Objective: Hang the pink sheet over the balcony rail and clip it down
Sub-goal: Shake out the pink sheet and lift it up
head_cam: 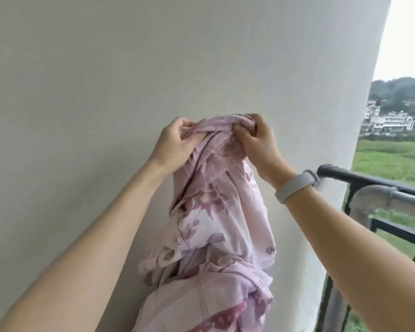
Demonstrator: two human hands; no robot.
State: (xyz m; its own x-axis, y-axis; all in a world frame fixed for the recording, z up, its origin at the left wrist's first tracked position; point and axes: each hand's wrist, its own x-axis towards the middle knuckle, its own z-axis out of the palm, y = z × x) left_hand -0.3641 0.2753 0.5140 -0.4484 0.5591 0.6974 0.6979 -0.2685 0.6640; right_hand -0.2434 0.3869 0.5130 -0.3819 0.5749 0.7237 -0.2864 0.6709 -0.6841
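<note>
A pink sheet [216, 226] with a leaf and flower print hangs bunched in front of me, held up against a plain wall. My left hand [175, 142] grips its top edge on the left. My right hand [256, 142], with a pale band on the wrist, grips the top edge on the right. The two hands are close together, with a fold of dotted pink cloth between them. The dark balcony rail [374, 180] runs off to the right, behind my right forearm. The sheet does not touch the rail. No clips are in view.
A wide off-white wall [130, 68] fills the left and middle of the view. Beyond the rail lie a green field [391, 159] and distant buildings [388, 121] below wooded hills. A second lower bar [398, 231] sits under the top rail.
</note>
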